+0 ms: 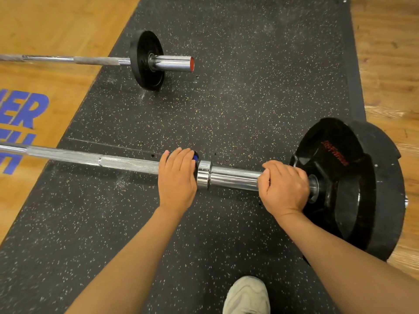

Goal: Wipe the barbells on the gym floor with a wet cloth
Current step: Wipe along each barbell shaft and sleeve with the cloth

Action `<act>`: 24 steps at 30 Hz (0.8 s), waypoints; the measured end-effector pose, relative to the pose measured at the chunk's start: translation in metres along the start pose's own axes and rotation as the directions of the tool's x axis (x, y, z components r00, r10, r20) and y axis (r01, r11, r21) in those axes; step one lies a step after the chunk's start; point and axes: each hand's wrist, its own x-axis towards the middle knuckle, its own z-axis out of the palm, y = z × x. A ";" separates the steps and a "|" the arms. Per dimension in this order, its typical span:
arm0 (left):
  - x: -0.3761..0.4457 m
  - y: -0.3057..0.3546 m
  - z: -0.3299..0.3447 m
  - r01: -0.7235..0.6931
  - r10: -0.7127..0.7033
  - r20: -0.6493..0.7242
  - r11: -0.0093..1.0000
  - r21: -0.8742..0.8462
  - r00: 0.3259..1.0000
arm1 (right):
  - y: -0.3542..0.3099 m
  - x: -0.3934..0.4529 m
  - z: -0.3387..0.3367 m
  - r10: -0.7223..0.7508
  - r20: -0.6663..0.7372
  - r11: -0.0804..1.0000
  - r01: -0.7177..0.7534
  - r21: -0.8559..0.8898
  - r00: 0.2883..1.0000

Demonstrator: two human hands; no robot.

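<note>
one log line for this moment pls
left hand: over near barbell by collar, something blue under it | right hand: grip on sleeve by plates | cloth: not visible | far barbell: untouched

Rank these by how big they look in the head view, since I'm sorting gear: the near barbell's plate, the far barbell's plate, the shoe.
1. Near barbell's plate, though closeness to the camera inflates it.
2. Shoe, partly cut off, so unsure.
3. Far barbell's plate.

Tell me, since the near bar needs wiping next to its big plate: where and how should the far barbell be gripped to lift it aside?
Take the far barbell on its thin knurled shaft, left of the small plate, palms down from above. The shaft lies level and bare; the chrome sleeve is thicker and smooth.
</note>
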 end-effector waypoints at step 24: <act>0.004 -0.046 -0.016 0.271 -0.282 0.073 0.954 0.130 0.957 | 0.002 0.000 0.001 -0.010 0.006 1.000 0.010 -0.018 1.000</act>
